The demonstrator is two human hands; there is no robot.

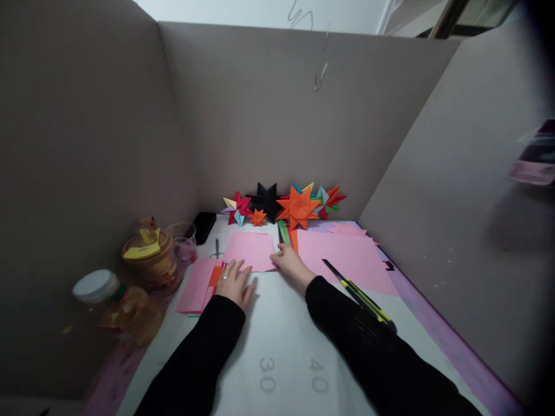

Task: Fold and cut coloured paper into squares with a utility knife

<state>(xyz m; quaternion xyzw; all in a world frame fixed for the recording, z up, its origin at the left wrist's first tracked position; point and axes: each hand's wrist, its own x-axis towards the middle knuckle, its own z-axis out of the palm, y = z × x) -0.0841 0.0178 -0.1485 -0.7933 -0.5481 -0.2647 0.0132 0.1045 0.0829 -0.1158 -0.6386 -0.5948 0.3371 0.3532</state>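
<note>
A pink paper square (250,248) lies flat on the white table surface. My left hand (235,284) rests at its lower left corner, fingers spread, palm down, a ring on one finger. At the square's right edge, my right hand (289,262) pinches the paper between thumb and fingers. Left of the square is a stack of pink paper (197,287) with an orange piece (215,276) on it. A large pink sheet (359,254) lies to the right, with a black and yellow cutter (364,297) across it, partly beside my right sleeve.
Folded paper stars, among them an orange one (299,207) and a black one (266,202), stand along the back wall. Small scissors (217,249), a black phone (204,227), a clear cup (184,242), a lidded brown container (154,260) and a white-capped jar (96,286) are at the left.
</note>
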